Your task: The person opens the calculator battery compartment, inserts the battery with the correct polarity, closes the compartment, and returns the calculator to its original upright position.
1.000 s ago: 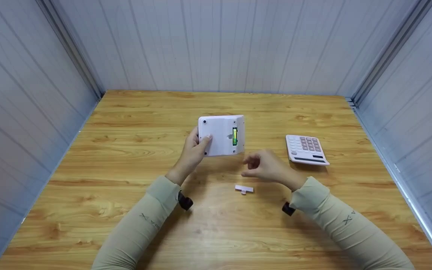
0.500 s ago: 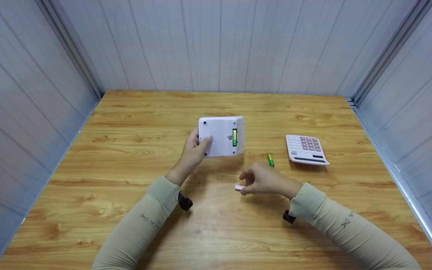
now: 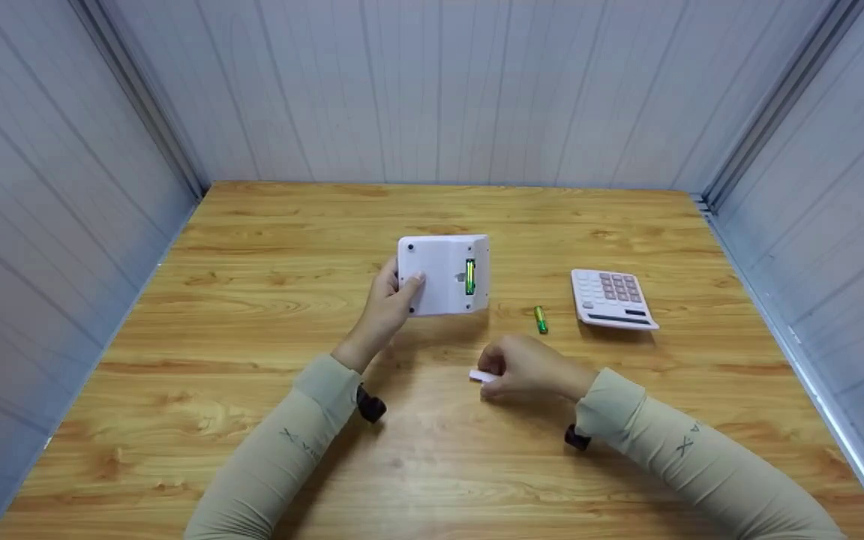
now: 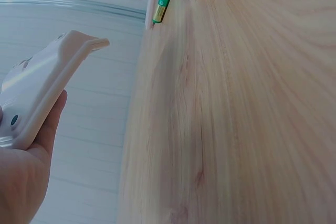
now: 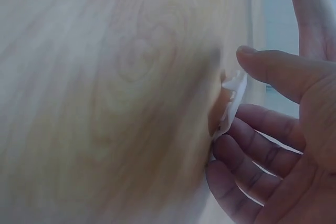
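Note:
My left hand (image 3: 391, 298) grips a white-pink calculator (image 3: 436, 276) above the table, its back turned toward me and its thumb across the back. The battery slot is uncovered, and a green-and-gold battery (image 3: 470, 277) lies in it. Low over the table, my right hand (image 3: 528, 367) pinches a small pale battery cover (image 3: 479, 376) between thumb and fingers. The right wrist view shows the battery cover (image 5: 234, 103) tilted up on its edge at the fingertips. A second battery (image 3: 541, 320) lies loose on the table, just beyond the right hand.
Another white-pink calculator (image 3: 612, 296) rests face up at the right, keys and display visible. The wood-grain table (image 3: 267, 300) is enclosed by pale panelled walls (image 3: 432, 90) at the back and both sides.
My right hand has moved down toward me from near the held calculator and taken hold of the battery cover. The loose battery, not visible a second ago, shows on the table. My left hand stays almost still.

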The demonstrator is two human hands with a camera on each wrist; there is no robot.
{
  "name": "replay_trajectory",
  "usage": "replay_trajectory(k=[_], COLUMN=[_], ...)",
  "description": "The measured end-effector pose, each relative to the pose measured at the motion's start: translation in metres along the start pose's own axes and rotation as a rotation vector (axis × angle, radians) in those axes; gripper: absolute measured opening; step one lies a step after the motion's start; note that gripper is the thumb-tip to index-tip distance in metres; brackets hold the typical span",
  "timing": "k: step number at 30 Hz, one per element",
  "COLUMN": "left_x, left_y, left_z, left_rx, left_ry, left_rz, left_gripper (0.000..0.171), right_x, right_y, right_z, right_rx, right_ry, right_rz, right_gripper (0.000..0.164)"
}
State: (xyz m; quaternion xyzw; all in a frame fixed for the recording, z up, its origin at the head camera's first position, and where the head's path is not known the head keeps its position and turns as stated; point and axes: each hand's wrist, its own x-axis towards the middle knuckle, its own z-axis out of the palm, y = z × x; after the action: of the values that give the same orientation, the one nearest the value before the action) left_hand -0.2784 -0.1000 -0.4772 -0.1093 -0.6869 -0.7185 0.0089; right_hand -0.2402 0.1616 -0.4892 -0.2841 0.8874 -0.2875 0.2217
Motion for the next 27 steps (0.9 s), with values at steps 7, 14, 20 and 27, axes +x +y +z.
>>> replay_trajectory(k=[7,14,20,27], left_x=[-0.001,0.0,0.0,0.0], left_y=[-0.001,-0.002,-0.002,-0.001], left_z=[-0.001,-0.001,0.0,0.003], left_rx=[0.012,0.014,0.009,-0.012], left_ry=[-0.012,-0.009,-0.008,-0.001], left_rz=[0.004,0.017,0.016,0.015], left_gripper=[0.045,0.045,0.045,0.043], right_x=[0.001,0.001,0.002,0.001], right_y=[-0.004,-0.006,-0.006,-0.008], right_z=[0.002,0.003,-0.002,-0.015], right_rx=[0.004,0.005,0.027,0.012], right_ry=[-0.007,0.005,0.033,0.134], right_rz=[0.06,0.079,0.08,-0.014], right_gripper=[0.011,0.01,0.011,0.018])
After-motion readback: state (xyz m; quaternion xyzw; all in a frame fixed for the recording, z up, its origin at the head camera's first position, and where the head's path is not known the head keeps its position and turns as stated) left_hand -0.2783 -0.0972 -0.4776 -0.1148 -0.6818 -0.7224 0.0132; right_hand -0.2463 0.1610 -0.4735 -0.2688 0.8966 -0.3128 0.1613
